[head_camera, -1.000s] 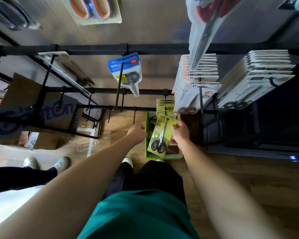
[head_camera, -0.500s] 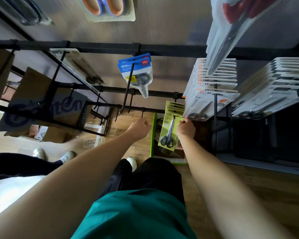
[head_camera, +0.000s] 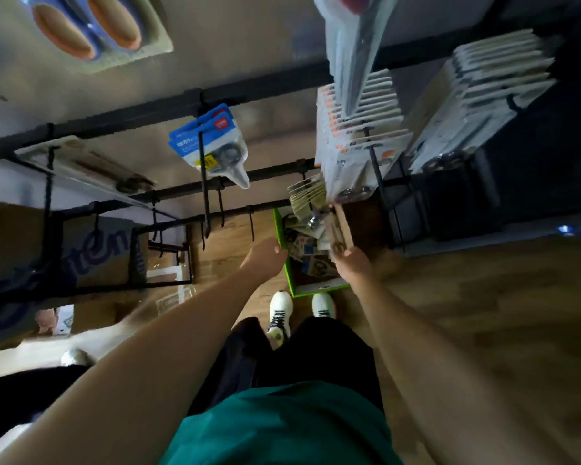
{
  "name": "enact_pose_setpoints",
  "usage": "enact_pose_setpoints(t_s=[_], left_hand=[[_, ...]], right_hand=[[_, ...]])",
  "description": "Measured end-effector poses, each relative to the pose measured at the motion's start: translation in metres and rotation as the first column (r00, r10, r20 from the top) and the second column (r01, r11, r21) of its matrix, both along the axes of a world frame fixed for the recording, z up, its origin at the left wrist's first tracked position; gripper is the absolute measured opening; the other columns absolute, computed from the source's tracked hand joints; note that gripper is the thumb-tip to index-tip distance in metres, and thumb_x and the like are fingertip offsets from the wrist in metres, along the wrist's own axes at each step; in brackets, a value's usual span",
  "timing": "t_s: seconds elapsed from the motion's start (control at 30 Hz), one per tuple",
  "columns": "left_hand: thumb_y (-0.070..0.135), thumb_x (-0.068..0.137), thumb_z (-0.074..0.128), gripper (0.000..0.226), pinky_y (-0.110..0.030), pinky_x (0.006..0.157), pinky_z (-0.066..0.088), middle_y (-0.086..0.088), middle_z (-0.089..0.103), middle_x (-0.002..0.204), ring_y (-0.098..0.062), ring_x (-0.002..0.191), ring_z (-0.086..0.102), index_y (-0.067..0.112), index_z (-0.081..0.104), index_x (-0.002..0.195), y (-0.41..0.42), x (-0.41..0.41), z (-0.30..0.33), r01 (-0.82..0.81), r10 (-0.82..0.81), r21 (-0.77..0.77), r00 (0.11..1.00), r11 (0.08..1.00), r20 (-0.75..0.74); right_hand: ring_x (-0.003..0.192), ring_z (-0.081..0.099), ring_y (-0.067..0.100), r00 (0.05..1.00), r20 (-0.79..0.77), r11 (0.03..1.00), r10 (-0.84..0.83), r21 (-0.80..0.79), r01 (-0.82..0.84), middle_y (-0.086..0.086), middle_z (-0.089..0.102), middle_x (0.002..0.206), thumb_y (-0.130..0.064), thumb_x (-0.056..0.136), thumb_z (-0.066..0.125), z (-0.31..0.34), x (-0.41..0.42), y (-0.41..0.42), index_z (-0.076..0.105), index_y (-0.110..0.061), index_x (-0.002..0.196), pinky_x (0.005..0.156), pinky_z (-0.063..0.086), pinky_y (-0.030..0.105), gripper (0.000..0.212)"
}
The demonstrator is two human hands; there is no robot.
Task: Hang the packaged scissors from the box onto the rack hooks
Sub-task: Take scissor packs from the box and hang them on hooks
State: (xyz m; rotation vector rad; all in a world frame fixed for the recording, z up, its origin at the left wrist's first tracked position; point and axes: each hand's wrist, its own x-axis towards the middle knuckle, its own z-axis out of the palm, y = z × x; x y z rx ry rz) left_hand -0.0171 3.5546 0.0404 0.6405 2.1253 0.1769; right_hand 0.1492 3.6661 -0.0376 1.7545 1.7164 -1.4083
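The green box (head_camera: pixel 291 283) stands on the floor by my white shoes, with several scissors packages (head_camera: pixel 311 255) inside. A stack of yellow-green scissors packages (head_camera: pixel 307 196) hangs on a low rack hook above the box. My right hand (head_camera: pixel 351 263) is down at the box's right side, fingertips by a package showing scissor handles (head_camera: pixel 338 245); blur hides whether it grips anything. My left hand (head_camera: pixel 265 260) hangs loosely curled at the box's left rim and holds nothing.
Black rack bars with bare hooks (head_camera: pixel 250 219) run left of the box. A blue scissors pack (head_camera: pixel 212 142) hangs mid-rack, and white package stacks (head_camera: pixel 359 129) hang to the right. A cardboard box (head_camera: pixel 91 250) and another person's leg (head_camera: pixel 31 387) are on the left.
The yellow-green package has left my right hand and now sits with the stack on the hook. My right hand has dropped to the box. The view has swung down and blurred.
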Motion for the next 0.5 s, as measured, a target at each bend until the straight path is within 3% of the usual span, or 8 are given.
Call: enact_pose_setpoints(t_s=[0.07,0.17,0.33,0.5], left_hand=[[0.031,0.099,0.043,0.026,-0.030,0.076,0.039,-0.013,0.060,0.116,-0.029,0.098,0.056,0.010,0.053,0.111,-0.002,0.007,-0.011,0.100,-0.100,-0.025,0.995,0.995,0.023],[0.027,0.097,0.045,0.017,-0.027,0.069,0.036,-0.011,0.061,0.106,-0.023,0.082,0.051,0.012,0.050,0.105,-0.007,0.020,-0.028,0.174,-0.172,-0.041,0.984,0.984,0.044],[0.024,0.099,0.047,0.031,-0.030,0.081,0.040,-0.017,0.059,0.122,-0.033,0.108,0.056,0.008,0.052,0.125,-0.010,0.041,-0.070,0.377,-0.377,-0.096,0.926,0.921,0.025],[0.031,0.098,0.045,0.034,-0.032,0.088,0.043,-0.015,0.063,0.117,-0.034,0.113,0.056,0.014,0.052,0.127,0.001,0.056,-0.132,0.511,-0.506,-0.169,0.859,0.842,0.076]], right_hand=[[0.120,0.057,0.032,0.996,0.019,0.995,-0.092,-0.030,0.092,0.011,0.059,0.134,-0.044,0.094,0.056,-0.001,0.017,-0.021,0.056,-0.009,0.134,0.095,0.047,0.035,0.054],[0.116,0.060,0.032,0.979,0.056,0.980,-0.197,-0.024,0.198,0.015,0.064,0.124,-0.036,0.092,0.061,-0.005,0.033,-0.051,0.061,-0.004,0.121,0.090,0.048,0.033,0.043],[0.122,0.055,0.030,0.929,0.050,0.928,-0.368,-0.042,0.370,0.012,0.061,0.129,-0.030,0.095,0.058,-0.028,0.045,-0.091,0.054,-0.007,0.126,0.097,0.042,0.031,0.039],[0.122,0.054,0.033,0.913,0.024,0.910,-0.407,-0.070,0.408,0.016,0.060,0.130,-0.025,0.096,0.055,-0.084,0.046,-0.113,0.044,-0.006,0.138,0.094,0.043,0.036,0.047]])
